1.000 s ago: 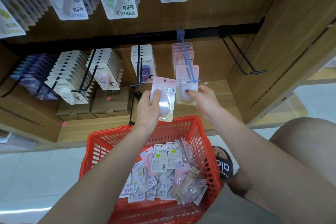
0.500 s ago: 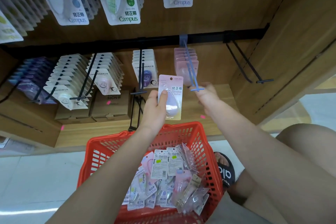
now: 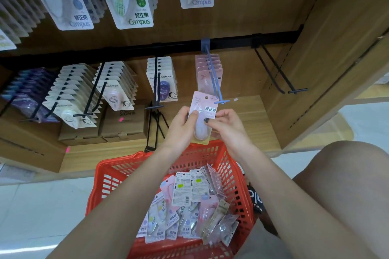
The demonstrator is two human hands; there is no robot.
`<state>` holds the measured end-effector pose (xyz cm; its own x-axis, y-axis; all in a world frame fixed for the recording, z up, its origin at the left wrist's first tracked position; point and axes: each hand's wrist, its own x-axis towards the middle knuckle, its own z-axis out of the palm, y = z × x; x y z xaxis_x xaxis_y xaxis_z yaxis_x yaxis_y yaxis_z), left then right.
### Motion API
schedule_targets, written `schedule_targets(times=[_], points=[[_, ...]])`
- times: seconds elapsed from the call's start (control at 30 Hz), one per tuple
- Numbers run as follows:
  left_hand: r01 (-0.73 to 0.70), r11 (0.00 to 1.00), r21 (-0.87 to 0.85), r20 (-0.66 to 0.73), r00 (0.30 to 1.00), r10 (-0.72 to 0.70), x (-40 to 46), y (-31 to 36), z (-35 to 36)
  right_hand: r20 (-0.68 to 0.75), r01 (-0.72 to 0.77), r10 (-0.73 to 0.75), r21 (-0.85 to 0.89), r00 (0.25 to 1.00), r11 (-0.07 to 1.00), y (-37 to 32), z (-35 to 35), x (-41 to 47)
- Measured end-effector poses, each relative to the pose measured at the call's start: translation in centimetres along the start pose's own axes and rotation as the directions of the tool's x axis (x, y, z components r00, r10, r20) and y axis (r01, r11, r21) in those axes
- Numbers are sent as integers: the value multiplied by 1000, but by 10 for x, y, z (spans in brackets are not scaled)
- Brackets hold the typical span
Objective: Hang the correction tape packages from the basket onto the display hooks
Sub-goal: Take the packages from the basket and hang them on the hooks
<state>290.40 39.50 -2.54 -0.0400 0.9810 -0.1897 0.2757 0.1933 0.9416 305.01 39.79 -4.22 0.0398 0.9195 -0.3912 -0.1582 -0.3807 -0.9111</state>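
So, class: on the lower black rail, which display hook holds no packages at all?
The black double-wire hook at the far right end of the rail. It hangs bare, while the blue hook and the black hooks to its left all hold packages.

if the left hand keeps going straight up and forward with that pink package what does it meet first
Probably the blue hook: its crossbar tip sits just above the pink package that the left hand grips, though depth is unclear.

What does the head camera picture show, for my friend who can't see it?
Two hands, left and right, hold a pink package just below the tip of a blue hook. Underneath sits a red basket with more packages.
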Motion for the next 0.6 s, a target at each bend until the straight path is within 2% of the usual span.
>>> schedule_targets(times=[0.13,0.2,0.27,0.33,0.6], points=[[61,998,9,44,997,-61,-4,0,-1,65,2,-4,26,998,1000,7,-7,-5],[83,997,9,61,995,-83,-3,2,-3,83,65,-66,9,994,998,11,-13,-8],[98,993,-65,60,994,-94,0,8,-5,74,132,-131,2,989,991,15,-21,-10],[81,993,-90,26,997,-79,7,17,-7,58,164,-165,26,985,986,14,-26,-12],[-65,995,71,-78,994,70,46,44,-1,105,237,-232,-34,967,971,-4,-24,0]])
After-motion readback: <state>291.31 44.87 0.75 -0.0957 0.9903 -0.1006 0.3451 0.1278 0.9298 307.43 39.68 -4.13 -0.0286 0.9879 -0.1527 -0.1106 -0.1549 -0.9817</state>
